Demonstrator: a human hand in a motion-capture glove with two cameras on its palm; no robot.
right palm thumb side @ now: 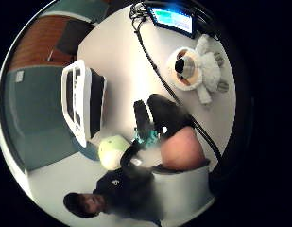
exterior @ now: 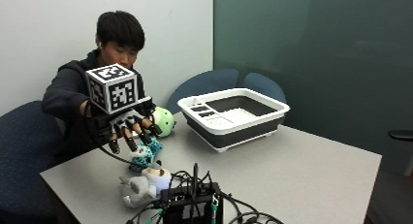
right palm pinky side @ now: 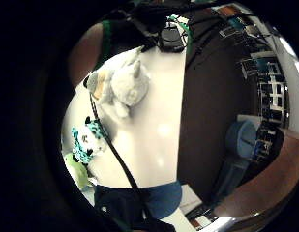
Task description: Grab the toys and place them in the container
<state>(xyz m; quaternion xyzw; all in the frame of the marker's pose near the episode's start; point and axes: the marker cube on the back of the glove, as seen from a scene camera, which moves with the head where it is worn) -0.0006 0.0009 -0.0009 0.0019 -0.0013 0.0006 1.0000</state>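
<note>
In the outside view my gloved right hand (exterior: 126, 126) hovers above the table's near left part, fingers spread and pointing down, holding nothing. Just below its fingertips lies a teal-and-white spotted toy (exterior: 143, 154). A round green toy (exterior: 164, 121) sits behind the hand, beside the container. A grey-and-white plush (exterior: 144, 183) lies nearer the table's front edge. The white-rimmed dark container (exterior: 233, 115) stands at the table's far side and looks empty. The palm views show the plush (right palm pinky side: 125, 84), spotted toy (right palm pinky side: 88, 139), green toy (right palm thumb side: 112, 151) and container (right palm thumb side: 81, 101).
A black device (exterior: 192, 206) with tangled cables sits at the table's front edge, close to the plush. A cable runs from my hand down across the table (exterior: 303, 170). Blue chairs (exterior: 206, 86) stand behind the container.
</note>
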